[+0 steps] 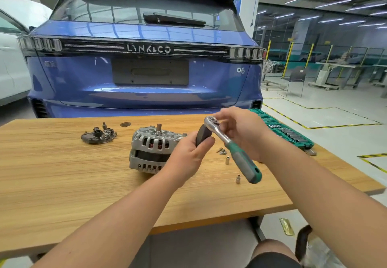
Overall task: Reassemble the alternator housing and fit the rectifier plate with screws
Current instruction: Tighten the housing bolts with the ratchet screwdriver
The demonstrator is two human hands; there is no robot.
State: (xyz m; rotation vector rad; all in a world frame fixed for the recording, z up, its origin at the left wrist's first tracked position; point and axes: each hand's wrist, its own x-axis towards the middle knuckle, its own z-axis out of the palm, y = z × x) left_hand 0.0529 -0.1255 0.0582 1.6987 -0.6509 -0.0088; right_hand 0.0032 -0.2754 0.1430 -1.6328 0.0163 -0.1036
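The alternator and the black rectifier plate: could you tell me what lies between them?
In the head view, only bare wooden tabletop separates the alternator from the rectifier plate.

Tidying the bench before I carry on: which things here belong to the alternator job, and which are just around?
For the job:
alternator
rectifier plate
screws
ratchet
black piece in left hand
loose sockets
socket set

Just around:
blue car
white car

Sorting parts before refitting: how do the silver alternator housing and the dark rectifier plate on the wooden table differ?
The silver alternator housing is bulky, drum-shaped and slotted; the dark rectifier plate is low, flat and irregular. The housing sits near the hands, a shaft stub pointing up; the plate lies apart, farther left. Both rest on the wooden table, untouched.
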